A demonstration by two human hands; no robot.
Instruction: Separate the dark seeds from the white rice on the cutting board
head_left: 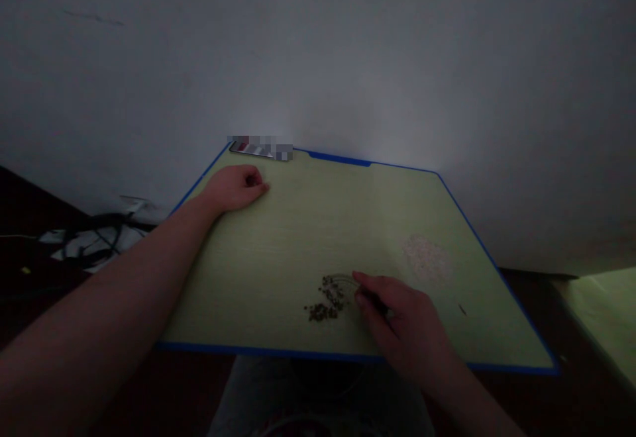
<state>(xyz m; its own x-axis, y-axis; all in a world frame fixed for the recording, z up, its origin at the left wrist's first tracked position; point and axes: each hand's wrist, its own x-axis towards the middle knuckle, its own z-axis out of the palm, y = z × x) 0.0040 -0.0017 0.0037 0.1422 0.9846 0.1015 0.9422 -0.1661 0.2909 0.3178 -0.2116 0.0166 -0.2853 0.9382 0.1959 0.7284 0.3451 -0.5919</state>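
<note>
On the left rear of the pale table (pixel 318 225), my left hand (pixel 236 188) rests loosely curled, its thumb side toward the middle. No object shows in its fingers. My right hand (pixel 400 311) is low over the table near the front edge, thumb and forefinger brought together. Something dark shows between them, but I cannot make out what it is. Just left of those fingertips lies a loose cluster of small dark grains (pixel 325 310), round like beads or seeds. Thin curved lines run from the cluster toward the fingertips. To the right spreads a flat patch of whitish grains (pixel 427 258).
A phone-like flat device (pixel 258 152), partly blurred out, lies at the back left corner. A small dark sliver (pixel 462 309) is on the right. Blue edging (pixel 497 265) rims the table, which meets a wall (pixel 338 59). Black cables (pixel 106 232) lie beyond the left side.
</note>
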